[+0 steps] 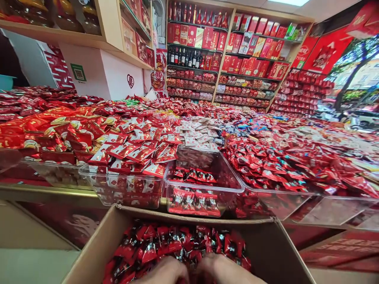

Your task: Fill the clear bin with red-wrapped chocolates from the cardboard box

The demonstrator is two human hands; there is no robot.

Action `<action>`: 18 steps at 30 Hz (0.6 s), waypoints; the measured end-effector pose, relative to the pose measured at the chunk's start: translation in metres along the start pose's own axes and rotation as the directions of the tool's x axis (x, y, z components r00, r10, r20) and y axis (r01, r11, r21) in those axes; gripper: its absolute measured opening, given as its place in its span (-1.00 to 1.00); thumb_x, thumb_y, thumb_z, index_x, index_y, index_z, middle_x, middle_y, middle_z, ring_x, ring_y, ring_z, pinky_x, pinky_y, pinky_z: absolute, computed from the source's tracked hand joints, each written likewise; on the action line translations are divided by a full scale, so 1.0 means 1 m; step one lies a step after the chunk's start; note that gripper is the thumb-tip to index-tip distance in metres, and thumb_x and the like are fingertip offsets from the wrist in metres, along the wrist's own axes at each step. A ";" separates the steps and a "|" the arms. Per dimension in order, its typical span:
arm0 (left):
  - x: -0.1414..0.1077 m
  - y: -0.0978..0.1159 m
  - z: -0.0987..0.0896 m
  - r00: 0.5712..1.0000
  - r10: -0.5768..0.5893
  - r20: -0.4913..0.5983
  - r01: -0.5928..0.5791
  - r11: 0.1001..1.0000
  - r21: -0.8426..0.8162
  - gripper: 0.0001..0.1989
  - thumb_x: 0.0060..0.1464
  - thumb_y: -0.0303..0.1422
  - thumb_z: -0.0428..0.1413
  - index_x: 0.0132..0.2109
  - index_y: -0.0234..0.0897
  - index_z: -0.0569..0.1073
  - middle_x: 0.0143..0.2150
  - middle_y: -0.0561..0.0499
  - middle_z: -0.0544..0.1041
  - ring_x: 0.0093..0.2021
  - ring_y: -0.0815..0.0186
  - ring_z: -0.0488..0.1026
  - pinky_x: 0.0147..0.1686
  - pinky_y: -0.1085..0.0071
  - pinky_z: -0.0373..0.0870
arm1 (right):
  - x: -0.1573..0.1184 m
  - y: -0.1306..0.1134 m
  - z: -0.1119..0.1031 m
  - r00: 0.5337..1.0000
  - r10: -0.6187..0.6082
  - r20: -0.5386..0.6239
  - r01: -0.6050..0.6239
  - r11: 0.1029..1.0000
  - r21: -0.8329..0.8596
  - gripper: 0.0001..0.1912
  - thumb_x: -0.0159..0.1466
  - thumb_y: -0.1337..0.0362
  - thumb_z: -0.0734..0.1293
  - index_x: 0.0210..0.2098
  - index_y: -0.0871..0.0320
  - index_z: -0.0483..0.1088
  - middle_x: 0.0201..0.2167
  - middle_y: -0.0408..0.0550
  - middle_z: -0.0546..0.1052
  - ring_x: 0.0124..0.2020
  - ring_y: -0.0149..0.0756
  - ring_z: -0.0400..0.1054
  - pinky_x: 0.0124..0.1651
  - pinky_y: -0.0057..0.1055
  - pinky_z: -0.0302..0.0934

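Observation:
An open cardboard box (pixel 281 248) stands right below me, loaded with small red-and-black wrapped candies (pixel 166 238). Both hands reach down into this heap. My left hand (pixel 168 268) and my right hand (pixel 217 266) are close together, smeared by motion, and their fingers are hidden among the wrappers. Whether either one grips any candies I cannot tell. Just beyond the box's far edge is a clear plastic bin (pixel 204 188), with a low layer of similar red-and-black candies (pixel 195 175) at its bottom.
Left of that bin, another clear bin (pixel 124 193) is heaped with red-and-white packets (pixel 139 146). Red wrapped sweets (pixel 266 165) pile up to the right. White packets (pixel 199 132) lie behind. Shelves of bottles and red boxes (pixel 204 37) line the back wall.

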State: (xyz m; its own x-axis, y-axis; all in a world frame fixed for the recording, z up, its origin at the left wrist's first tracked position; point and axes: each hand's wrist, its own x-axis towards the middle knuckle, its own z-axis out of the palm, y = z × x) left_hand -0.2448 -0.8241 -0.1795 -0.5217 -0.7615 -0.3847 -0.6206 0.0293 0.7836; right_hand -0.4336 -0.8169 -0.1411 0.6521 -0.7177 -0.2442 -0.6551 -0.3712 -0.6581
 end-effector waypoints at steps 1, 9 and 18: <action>0.002 0.004 -0.002 0.999 -0.008 -0.037 0.008 1.000 -0.003 -0.84 -0.25 -0.40 0.14 -0.38 -0.23 0.44 -0.41 0.09 0.42 -0.32 0.27 0.33 -0.33 0.40 0.23 | 0.002 0.010 0.010 0.998 0.050 -0.044 -0.047 0.996 0.078 -0.72 -0.04 0.28 0.30 -0.29 0.11 0.33 -0.42 -0.13 0.41 -0.43 -0.38 0.28 -0.48 -0.56 0.10; 0.005 0.034 -0.014 0.987 0.062 -0.151 -0.139 0.800 -0.583 -0.68 -0.19 -0.31 0.13 -0.26 -0.41 0.33 -0.45 0.00 0.43 -0.43 0.37 0.33 -0.40 0.45 0.22 | 0.010 0.003 0.007 0.968 0.222 -0.114 -0.035 0.574 0.818 -0.66 0.01 0.06 0.25 -0.37 0.20 0.18 -0.68 -0.23 0.33 -0.65 -0.45 0.25 -0.58 -0.52 0.13; -0.003 0.044 -0.018 0.995 0.043 -0.095 -0.100 0.650 -0.753 -0.68 -0.11 -0.29 0.09 -0.18 -0.35 0.28 -0.41 0.05 0.41 -0.47 0.45 0.33 -0.45 0.50 0.22 | 0.006 -0.001 0.006 0.946 0.291 -0.143 0.021 0.385 0.923 -0.67 0.07 0.05 0.20 -0.43 0.24 0.25 -0.61 -0.17 0.34 -0.64 -0.51 0.24 -0.61 -0.58 0.07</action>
State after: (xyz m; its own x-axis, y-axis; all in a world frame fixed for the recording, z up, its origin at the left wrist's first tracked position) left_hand -0.2598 -0.8316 -0.1355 -0.4900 -0.8176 -0.3024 0.0901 -0.3926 0.9153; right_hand -0.4267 -0.8169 -0.1464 0.3720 -0.8712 -0.3204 0.1136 0.3853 -0.9158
